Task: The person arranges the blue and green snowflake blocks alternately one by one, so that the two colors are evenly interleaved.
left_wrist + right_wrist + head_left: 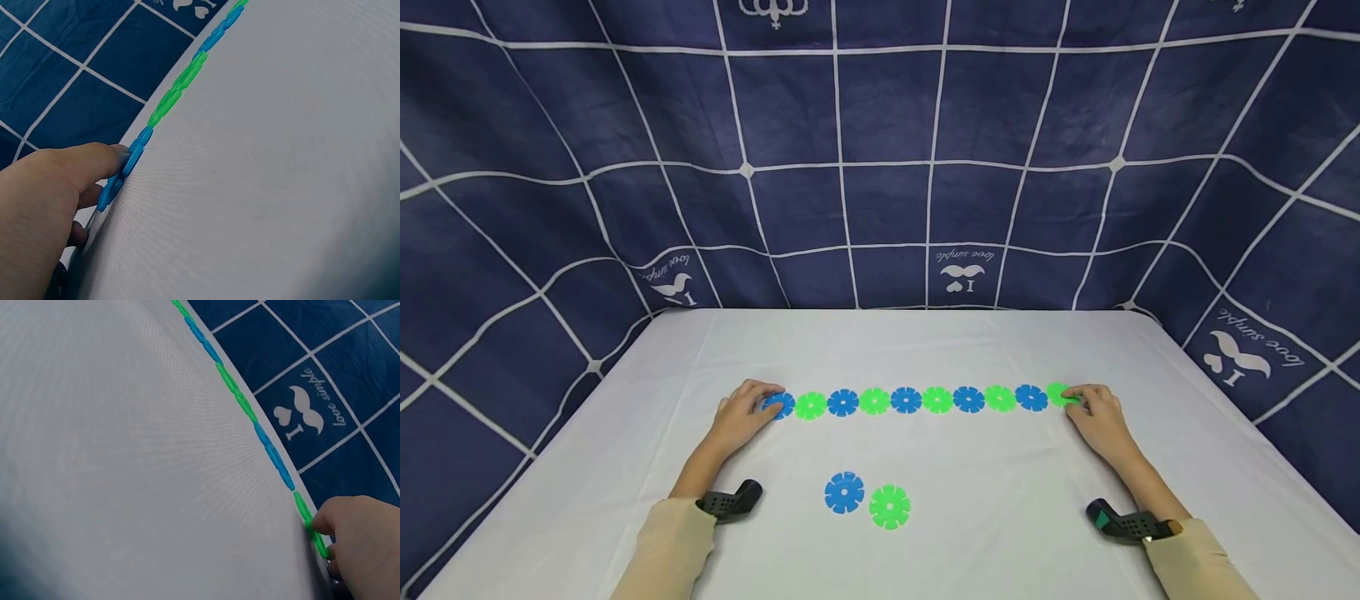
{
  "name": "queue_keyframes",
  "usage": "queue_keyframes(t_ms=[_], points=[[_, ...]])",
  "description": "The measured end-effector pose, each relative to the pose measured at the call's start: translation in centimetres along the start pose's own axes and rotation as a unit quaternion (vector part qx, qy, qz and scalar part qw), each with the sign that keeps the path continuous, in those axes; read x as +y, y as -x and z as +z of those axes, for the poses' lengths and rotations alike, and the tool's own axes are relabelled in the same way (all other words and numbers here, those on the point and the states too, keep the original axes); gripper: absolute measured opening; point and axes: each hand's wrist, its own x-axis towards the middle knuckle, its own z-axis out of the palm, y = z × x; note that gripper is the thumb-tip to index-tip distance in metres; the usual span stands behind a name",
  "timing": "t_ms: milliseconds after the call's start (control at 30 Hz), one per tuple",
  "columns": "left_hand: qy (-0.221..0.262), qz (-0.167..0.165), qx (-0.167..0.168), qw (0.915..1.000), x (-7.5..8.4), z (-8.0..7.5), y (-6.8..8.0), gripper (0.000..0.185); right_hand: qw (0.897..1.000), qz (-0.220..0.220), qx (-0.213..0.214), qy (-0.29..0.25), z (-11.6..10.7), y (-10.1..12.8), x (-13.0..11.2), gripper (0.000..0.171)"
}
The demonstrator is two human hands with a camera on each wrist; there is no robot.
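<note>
1. The left hand (741, 417) covers part of the blue end disc (779, 405) at the left end of the chain of discs (906, 400); only the disc's right side shows from the head camera.
2. The right hand (1097, 417) hides the outer edge of the green end disc (1060, 394), so its full shape can't be read from above.
3. The left wrist view gives the chain edge-on, a thin blue and green line running away across the table (262, 175); the spokes are not visible there, and the lower right corner goes dark and blurred.
4. Same story on the right wrist camera: the chain is a thin stripe along the table's far edge, with the lower left blurred.
5. Only the head view shows the two loose pieces, a blue disc (844, 492) and a green disc (890, 507), lying touching near the front of the table, well apart from the chain.
6. Only the wrist views show the contact up close: the left thumb sits on top of the blue end disc (122, 175), with fingers curled beneath.
7. Left grip: clamped on the blue end disc, pinching it.
8. Right grip: fingertips (322, 525) closed on the green end disc (315, 540), pinching it at the chain's right end.
</note>
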Motion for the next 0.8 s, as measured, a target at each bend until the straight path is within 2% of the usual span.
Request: queue_keyframes(t_ms=[200,800], points=[[0.0,0.002,0.001,1.0,0.1,-0.04,0.02,0.035,1.0,0.0,-0.011,-0.001,-0.06,0.14,-0.11,0.033],[-0.003,0.003,0.0,1.0,0.02,-0.1,0.0,0.035,1.0,-0.002,0.008,0.005,0.3,0.11,0.06,0.031]])
